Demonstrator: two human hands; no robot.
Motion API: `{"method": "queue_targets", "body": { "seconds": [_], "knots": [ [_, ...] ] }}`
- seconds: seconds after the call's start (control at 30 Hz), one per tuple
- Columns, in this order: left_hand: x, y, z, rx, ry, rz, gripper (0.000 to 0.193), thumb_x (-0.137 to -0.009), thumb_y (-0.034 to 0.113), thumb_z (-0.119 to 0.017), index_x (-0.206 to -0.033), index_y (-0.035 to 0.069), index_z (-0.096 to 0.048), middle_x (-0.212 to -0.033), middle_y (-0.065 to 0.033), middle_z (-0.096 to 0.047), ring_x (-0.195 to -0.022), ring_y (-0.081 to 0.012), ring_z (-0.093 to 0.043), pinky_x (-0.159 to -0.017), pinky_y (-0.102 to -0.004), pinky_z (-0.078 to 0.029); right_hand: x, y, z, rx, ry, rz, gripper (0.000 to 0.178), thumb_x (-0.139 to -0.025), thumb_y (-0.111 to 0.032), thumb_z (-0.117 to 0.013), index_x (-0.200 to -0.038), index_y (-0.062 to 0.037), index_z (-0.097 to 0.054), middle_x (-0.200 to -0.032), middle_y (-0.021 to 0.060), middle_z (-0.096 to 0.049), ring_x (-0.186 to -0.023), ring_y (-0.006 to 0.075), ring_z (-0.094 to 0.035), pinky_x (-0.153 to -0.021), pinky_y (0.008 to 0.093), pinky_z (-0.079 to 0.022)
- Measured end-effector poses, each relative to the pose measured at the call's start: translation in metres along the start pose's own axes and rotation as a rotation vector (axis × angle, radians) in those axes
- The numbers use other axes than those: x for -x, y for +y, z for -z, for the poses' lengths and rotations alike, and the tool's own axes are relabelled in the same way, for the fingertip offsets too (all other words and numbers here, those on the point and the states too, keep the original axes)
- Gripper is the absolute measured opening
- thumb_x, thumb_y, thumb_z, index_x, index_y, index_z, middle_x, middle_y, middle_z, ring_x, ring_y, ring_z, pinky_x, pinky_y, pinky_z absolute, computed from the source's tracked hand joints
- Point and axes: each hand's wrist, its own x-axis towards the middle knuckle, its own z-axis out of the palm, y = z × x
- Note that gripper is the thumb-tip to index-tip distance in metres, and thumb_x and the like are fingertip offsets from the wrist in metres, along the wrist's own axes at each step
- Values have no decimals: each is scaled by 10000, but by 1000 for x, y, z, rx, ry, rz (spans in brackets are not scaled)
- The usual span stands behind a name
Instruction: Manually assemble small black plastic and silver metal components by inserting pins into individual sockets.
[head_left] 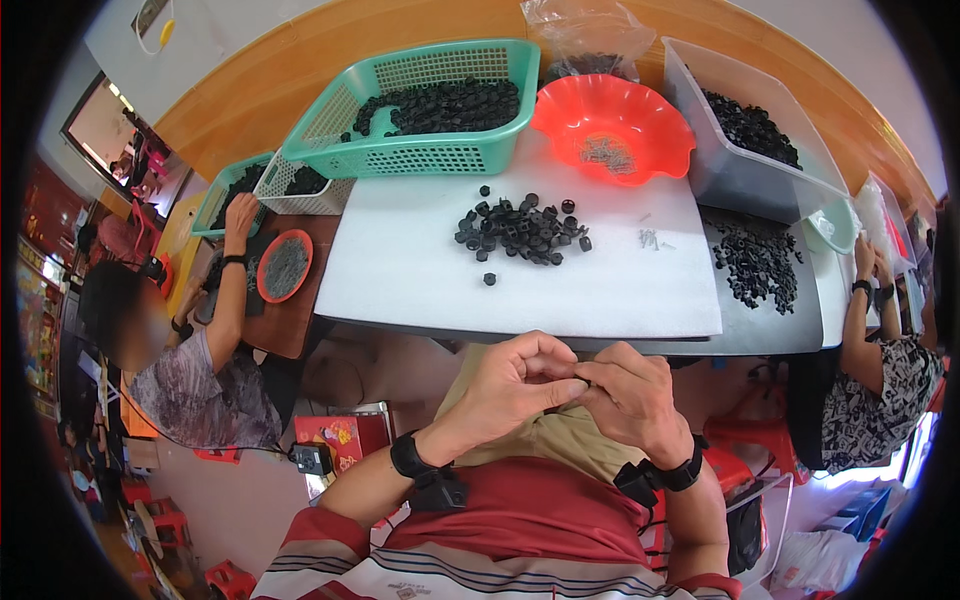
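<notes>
My left hand [515, 385] and my right hand [640, 395] meet in front of the table's near edge, above my lap. Both are closed, fingertips pinched together around a small black part [584, 381], mostly hidden by the fingers. Beyond them, a loose pile of small black plastic parts [525, 230] lies on a white foam sheet [400, 270]. To the right of that pile are a few thin, grey, pin-like pieces [655, 238].
Behind the sheet stand a green basket [420, 155] of black parts, a red wavy-edged bowl [660, 130] with grey pins, and a clear bin [735, 170]. More black parts [760, 265] lie at right. One person [200, 390] works at left, another [870, 380] at right.
</notes>
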Motion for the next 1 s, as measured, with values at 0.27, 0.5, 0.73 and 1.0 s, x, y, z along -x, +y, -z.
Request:
{"method": "queue_targets", "body": {
  "seconds": [0.27,0.5,0.73,1.0],
  "knots": [
    [3,9,5,-74,39,-63,276,-941,17,-750,-1180,3,-612,-1084,-91,-711,-984,-115,-675,-817,-265,-575,-10,2,-4,-28,-51,-29,275,-773,-116,-858,-1017,-76,-738,-866,44,-645,-641,214,-668,-544,333,-545],
    [7,15,15,-214,115,-196,276,-940,-3,-739,-1197,-24,-642,-1063,-91,-702,-976,-114,-663,-826,-269,-570,-20,2,1,-52,-6,-55,308,-763,-89,-866,-1042,-84,-737,-904,59,-655,-650,215,-675,-540,333,-550],
    [2,32,44,-818,486,-585,211,-901,2,-758,-1109,-4,-723,-1068,-123,-743,-909,-164,-708,-797,-290,-574,-26,33,14,77,104,-99,274,-785,-38,-839,-1034,-55,-725,-924,91,-665,-642,235,-659,-543,341,-521],
    [-14,38,81,-1150,621,-699,175,-888,1,-761,-1058,-8,-720,-1024,-119,-744,-854,-194,-715,-771,-296,-575,-28,48,11,54,21,-239,196,-826,-24,-804,-1007,-19,-728,-908,108,-670,-633,247,-644,-576,343,-517]
  ]
}}
